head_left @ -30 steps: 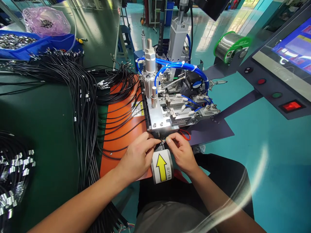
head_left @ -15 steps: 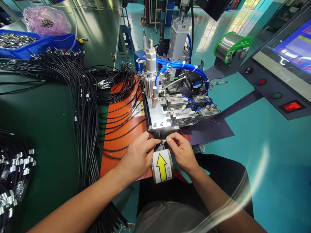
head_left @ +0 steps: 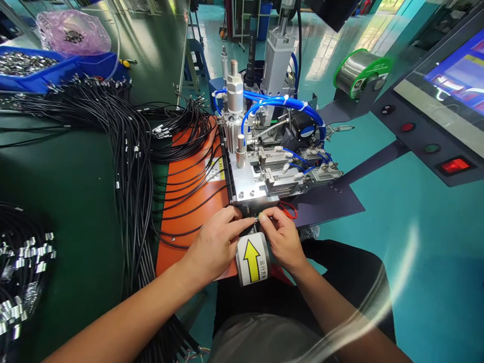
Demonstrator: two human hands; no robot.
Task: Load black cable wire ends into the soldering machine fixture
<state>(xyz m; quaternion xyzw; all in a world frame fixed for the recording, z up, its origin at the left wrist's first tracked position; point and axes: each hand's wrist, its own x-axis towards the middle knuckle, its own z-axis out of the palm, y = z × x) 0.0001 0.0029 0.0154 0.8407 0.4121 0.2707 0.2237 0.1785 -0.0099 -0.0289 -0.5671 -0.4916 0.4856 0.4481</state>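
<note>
Both hands meet at the front edge of a metal machine (head_left: 245, 176) with blue air tubes. My left hand (head_left: 217, 237) is closed with its index finger stretched toward a small connector-like part (head_left: 256, 219); a black cable reaches this hand from the left. The thumb and index finger of my right hand (head_left: 282, 234) pinch the part's right side. Just below the fingertips sits a white label (head_left: 252, 259) with a yellow arrow. Several black cables (head_left: 189, 201) lie across the orange plate (head_left: 181, 227) left of the machine.
Bundled black cables (head_left: 132, 201) cover the green table (head_left: 75, 201). Blue bins (head_left: 30, 80) of small metal parts stand at the back left. A solder spool (head_left: 359, 73) and a control panel (head_left: 427, 131) are on the right. A red wire loop (head_left: 289, 209) lies near my right hand.
My left index finger has straightened and moved slightly right over the small part. The other left fingers have shifted a little. My right hand has hardly moved.
</note>
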